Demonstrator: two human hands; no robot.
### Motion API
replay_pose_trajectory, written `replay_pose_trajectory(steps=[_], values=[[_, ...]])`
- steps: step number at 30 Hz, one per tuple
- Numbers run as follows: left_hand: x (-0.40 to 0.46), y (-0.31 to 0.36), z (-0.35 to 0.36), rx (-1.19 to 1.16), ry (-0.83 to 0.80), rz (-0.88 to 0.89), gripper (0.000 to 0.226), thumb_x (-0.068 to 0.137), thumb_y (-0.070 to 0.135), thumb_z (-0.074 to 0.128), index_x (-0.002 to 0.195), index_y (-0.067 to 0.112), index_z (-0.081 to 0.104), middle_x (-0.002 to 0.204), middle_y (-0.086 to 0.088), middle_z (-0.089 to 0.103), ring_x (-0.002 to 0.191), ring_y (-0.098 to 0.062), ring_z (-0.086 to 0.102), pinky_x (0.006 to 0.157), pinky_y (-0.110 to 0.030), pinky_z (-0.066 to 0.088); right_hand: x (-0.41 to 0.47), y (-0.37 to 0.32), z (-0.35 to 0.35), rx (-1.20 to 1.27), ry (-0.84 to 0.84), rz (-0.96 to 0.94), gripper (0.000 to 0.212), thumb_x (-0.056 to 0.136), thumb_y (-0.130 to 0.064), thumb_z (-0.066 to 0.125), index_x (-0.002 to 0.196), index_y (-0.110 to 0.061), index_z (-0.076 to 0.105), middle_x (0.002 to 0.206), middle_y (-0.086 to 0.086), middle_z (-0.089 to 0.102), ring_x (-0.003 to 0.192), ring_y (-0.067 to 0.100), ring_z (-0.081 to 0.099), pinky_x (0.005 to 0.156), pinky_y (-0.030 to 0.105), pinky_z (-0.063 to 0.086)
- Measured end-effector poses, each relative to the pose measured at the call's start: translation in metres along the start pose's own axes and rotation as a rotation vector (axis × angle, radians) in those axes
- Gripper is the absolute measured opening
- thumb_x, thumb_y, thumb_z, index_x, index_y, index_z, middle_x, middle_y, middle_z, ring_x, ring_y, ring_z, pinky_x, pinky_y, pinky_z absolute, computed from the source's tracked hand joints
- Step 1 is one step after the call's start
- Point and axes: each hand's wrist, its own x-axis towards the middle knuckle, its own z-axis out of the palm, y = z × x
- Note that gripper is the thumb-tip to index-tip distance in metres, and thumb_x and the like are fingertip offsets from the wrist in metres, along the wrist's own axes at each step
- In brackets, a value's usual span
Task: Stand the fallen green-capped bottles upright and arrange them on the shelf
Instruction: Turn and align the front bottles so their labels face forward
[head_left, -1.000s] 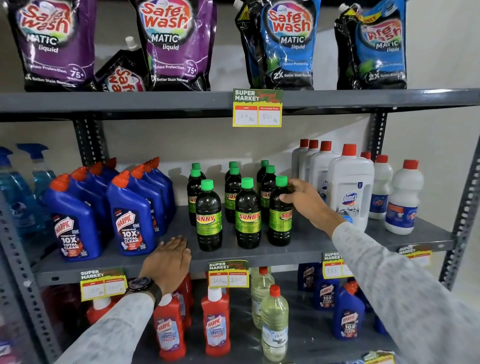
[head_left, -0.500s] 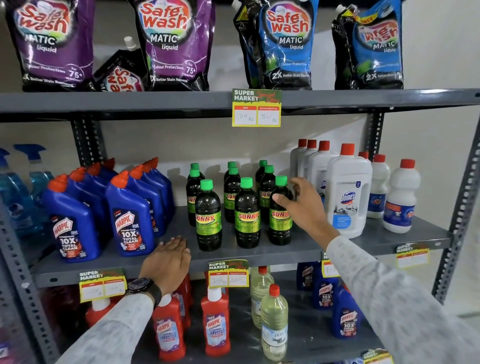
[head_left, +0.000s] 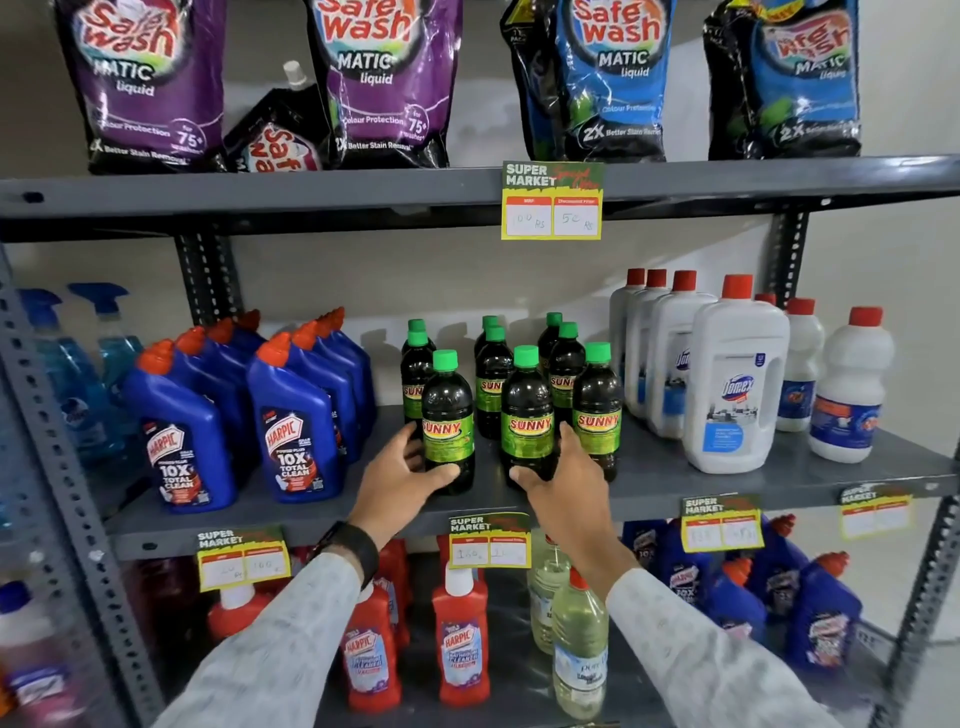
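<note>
Grey metal middle shelf (head_left: 675, 483) holds nine dark bottles with green caps and green-yellow SUNNY labels, all upright, in three rows. Front row: left front bottle (head_left: 448, 421), middle front bottle (head_left: 525, 413), right front bottle (head_left: 597, 410). Six more green-capped bottles (head_left: 491, 384) stand behind them, toward 12 o'clock, close together.

Left hand (head_left: 400, 478) is at 7 o'clock of the left front bottle, its grip wrapped around the bottle's lower part, thumb across the front under the label, fingers behind. Black wristwatch (head_left: 353, 545) on that wrist, pale patterned sleeve (head_left: 280, 639) below.

Right hand (head_left: 563, 483) is at 5 o'clock of the middle front bottle, grip closed on its base, thumb in front and fingers going between this bottle and the right front one. Whether the fingers also touch the right front bottle, cannot tell.

At 9 o'clock of the green-capped group: blue Harpic toilet-cleaner bottles with orange caps (head_left: 296, 415) in two rows, then blue spray bottles (head_left: 83, 384) farther left. At 3 o'clock: white Domex bottles with red caps (head_left: 735, 384), near the right front bottle but apart.

Top shelf: purple Safewash pouches (head_left: 384, 78) and blue Safewash pouches (head_left: 613, 78). Yellow-green price tags (head_left: 551, 200) on the shelf edges. Bottom shelf at 6 o'clock: red Harpic bottles (head_left: 462, 639) and clear bottles of pale liquid (head_left: 579, 644).
</note>
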Motion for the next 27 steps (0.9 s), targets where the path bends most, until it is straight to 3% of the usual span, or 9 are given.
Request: replay_pose_trajectory(steps=[2,4,16,20,24,27], values=[[0.005,0.001,0.002,-0.005,-0.016,0.002,0.093,0.074,0.025,0.087,0.152,0.025,0.037,0.144,-0.001,0.057,0.124,-0.014,0.059,0.109,-0.036,0.045,0.005,0.002,0.005,0.019,0.015,-0.005,0.074,0.082,-0.032,0.085,0.144,-0.016,0.047,0.11,-0.011,0.061,0.113,0.015,0.057,0.09,0.03,0.044],[0.009,-0.001,0.003,-0.001,-0.012,0.013,0.09,0.073,0.022,0.088,0.15,0.025,0.041,0.14,-0.002,0.061,0.119,-0.012,0.061,0.103,-0.031,0.047,0.009,0.006,0.009,0.037,0.031,0.003,0.07,0.08,-0.028,0.087,0.139,-0.017,0.05,0.1,-0.019,0.052,0.1,0.006,0.05,0.086,0.027,0.04],[0.009,-0.019,-0.021,0.02,0.047,0.076,0.079,0.072,0.024,0.089,0.142,0.026,0.052,0.125,0.006,0.068,0.105,0.0,0.065,0.087,-0.018,0.05,0.025,0.018,0.024,0.077,-0.03,-0.018,0.072,0.077,-0.022,0.089,0.139,-0.02,0.053,0.108,-0.016,0.063,0.102,0.007,0.058,0.089,0.028,0.047],[0.007,-0.024,-0.031,0.016,0.073,0.081,0.082,0.072,0.025,0.089,0.144,0.025,0.05,0.127,0.004,0.067,0.109,-0.007,0.065,0.096,-0.029,0.052,0.026,0.018,0.029,0.085,-0.068,-0.045,0.074,0.078,-0.023,0.088,0.142,-0.021,0.051,0.108,-0.021,0.059,0.1,0.003,0.057,0.088,0.024,0.045],[0.005,-0.026,-0.031,0.021,0.093,0.093,0.082,0.071,0.027,0.089,0.143,0.027,0.05,0.117,0.012,0.067,0.102,0.005,0.064,0.084,-0.015,0.049,0.028,0.019,0.03,0.084,-0.096,-0.052,0.073,0.079,-0.023,0.087,0.142,-0.022,0.05,0.105,-0.026,0.061,0.09,-0.006,0.059,0.082,0.019,0.045],[0.004,-0.027,-0.03,0.022,0.109,0.099,0.082,0.07,0.029,0.09,0.142,0.028,0.051,0.116,0.013,0.067,0.102,0.003,0.065,0.083,-0.015,0.049,0.029,0.022,0.029,0.081,-0.097,-0.054,0.07,0.08,-0.022,0.086,0.14,-0.024,0.051,0.098,-0.029,0.062,0.089,-0.007,0.061,0.079,0.019,0.048]])
